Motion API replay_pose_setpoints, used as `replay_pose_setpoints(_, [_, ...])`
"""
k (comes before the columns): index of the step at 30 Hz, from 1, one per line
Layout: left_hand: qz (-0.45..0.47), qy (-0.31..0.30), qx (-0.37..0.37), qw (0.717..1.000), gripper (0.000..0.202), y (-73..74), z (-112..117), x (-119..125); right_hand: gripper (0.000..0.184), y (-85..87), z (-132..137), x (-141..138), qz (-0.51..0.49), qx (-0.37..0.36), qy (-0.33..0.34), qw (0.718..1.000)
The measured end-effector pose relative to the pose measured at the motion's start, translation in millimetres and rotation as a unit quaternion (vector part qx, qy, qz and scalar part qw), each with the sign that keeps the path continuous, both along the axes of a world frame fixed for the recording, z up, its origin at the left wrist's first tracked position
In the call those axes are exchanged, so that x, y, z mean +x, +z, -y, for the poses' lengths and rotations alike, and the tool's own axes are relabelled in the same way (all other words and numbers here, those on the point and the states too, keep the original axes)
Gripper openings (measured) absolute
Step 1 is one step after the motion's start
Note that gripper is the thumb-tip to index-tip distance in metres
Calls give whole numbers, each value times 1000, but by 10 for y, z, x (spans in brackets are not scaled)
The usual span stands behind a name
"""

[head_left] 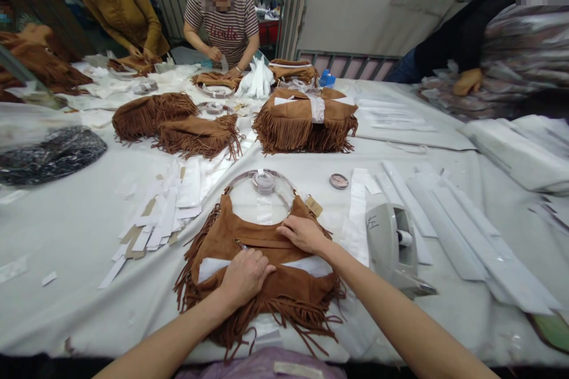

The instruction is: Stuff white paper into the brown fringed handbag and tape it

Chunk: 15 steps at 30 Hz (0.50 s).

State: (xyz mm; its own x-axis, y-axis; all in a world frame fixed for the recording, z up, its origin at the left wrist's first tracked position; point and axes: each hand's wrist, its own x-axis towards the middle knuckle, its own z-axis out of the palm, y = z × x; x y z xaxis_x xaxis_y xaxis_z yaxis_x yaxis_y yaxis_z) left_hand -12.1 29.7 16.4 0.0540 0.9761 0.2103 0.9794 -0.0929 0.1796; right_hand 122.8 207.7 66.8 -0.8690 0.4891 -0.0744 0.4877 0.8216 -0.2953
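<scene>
A: Looking for the brown fringed bag: finding it where?

B: Locating it at the lower centre of the frame, resting on the white cloth.

A: Handling how, and taking hold where?

B: Judging by the folds, probably bending softly, weighing little, gripping rather than slipping, hardly risking breakage. Probably tangling at the side fringe; better lifting by the curved handle or supporting the body.

A: And the hands, going left to right?

B: Seeing the left hand clamping on the bag's front panel, beside the white insert; then the right hand bending its fingers onto the upper panel. Cannot tell whether pinching or merely pressing.

A: Reading the surface likewise?

B: Passing a dark speckled bundle at far left, paper strips left of centre, a banded bag at upper centre, a tape dispenser and flat white sheets at right.

A: And the room?

B: Noting mustard sleeves at upper left, a striped shirt beyond, a pale partition, and a dark sleeve at upper right.
</scene>
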Motion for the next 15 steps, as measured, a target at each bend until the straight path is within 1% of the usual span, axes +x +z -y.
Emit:
replay_pose_setpoints(3, [3, -1, 28, 1000, 30, -11, 40, -3, 34, 114, 147, 134, 2, 3, 18, 1000])
replay_pose_setpoints(5, [11, -4, 38, 999, 29, -3, 70, -8, 28, 139, 296, 256, 18, 27, 35, 999])
replay_pose_setpoints(8, [25, -7, 40, 999, 29, 5, 87, -10, 19, 97, 495, 413, 43, 79, 35, 995])
replay_pose_setpoints(10, [32, -3, 36, 999, 29, -1, 79, -5, 19, 41, 569, 468, 43, 95, 17, 994])
replay_pose_setpoints(15, [37, 14, 25, 999, 29, -43, 38, 10, 21, -74, 642, 430, 31, 121, -25, 992])
